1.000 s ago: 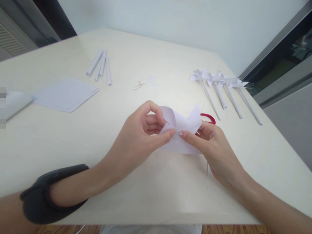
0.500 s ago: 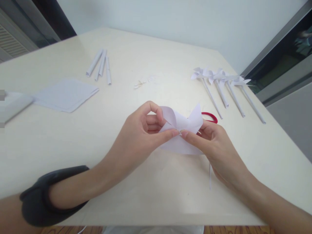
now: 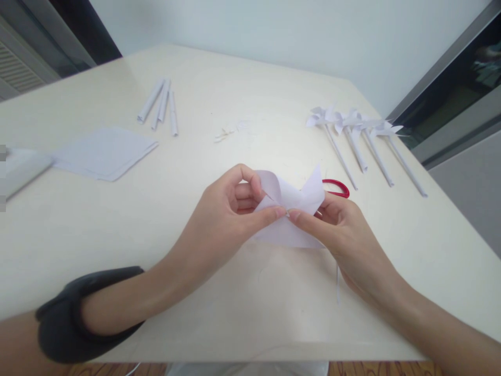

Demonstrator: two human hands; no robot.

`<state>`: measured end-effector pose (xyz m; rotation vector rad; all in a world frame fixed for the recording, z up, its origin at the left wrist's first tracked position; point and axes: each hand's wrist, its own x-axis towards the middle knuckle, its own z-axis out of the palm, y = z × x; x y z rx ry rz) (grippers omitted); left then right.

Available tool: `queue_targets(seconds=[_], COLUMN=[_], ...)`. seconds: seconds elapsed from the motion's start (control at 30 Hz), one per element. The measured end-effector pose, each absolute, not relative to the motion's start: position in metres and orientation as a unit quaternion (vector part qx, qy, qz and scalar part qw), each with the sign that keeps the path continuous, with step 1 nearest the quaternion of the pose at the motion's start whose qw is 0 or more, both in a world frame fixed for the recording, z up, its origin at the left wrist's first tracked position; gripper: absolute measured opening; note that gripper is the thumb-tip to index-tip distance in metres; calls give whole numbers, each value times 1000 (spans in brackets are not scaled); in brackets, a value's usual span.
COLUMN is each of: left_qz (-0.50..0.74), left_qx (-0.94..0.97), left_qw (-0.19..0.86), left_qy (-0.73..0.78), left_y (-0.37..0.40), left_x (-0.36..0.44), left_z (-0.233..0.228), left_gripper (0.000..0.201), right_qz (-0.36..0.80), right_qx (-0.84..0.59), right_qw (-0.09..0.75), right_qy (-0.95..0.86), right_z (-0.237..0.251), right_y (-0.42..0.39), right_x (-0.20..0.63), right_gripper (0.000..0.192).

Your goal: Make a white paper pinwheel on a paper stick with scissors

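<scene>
Starting at the far left: a white roll-like thing [image 3: 27,168] gets cut off by the frame edge (can't tell exactly what it is), then my stack of paper sheets [image 3: 107,154] touching or nearly touching it. Black wristband [image 3: 64,321] is lower left, on my left arm. Above the stack, upper left, there's a little bunch of rolled paper tubes [image 3: 174,114].

The folded paper piece [image 3: 287,190] is right at the centre of the frame, slightly right, up off the white table [image 3: 102,230] as far as I can judge. My left hand [image 3: 230,211] has its thumb pressed on the middle, index finger hooked by the curled flap. Further back lie some tiny white scraps [image 3: 224,138]. My right hand [image 3: 336,222] grips the other side, thumb clamped down, tip to tip with the left one over a small white bit [image 3: 288,212]. Can't tell what my hidden fingers do underneath.

Tips imo: keep both thumbs close to dead centre, press firmly but evenly, and don't crease the curled flap, it looks best as a soft bend. Ease off one thumb and it could spring loose.

Right of that: a red handle loop [image 3: 340,184], partly behind my hand, and finished paper pinwheels [image 3: 354,149] upper right.
</scene>
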<state>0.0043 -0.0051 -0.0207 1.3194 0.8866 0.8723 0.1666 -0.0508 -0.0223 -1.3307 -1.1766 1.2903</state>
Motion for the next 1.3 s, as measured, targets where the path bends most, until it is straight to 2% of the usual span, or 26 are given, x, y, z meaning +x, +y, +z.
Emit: queue_targets(seconds=[0.43,0.67,0.83,1.3], left_qz=[383,394,393,393], left_qx=[559,579,599,550], left_qw=[620,589,569,625], left_qy=[395,403,404,391], left_y=[-7,-7,-6,-9], left_x=[6,5,4,7], left_z=[-17,-17,-18,-18], left_gripper=[25,25,24,29], right_qz=[530,551,549,517], right_qx=[-539,-523,-528,-537], right_qw=[457,454,454,465], right_qy=[-469,-465,-462,-477], right_z=[-21,-20,-21,-23], right_y=[-52,-52,-53,-52], right_x=[165,166,165,166], right_gripper=[21,15,18,17])
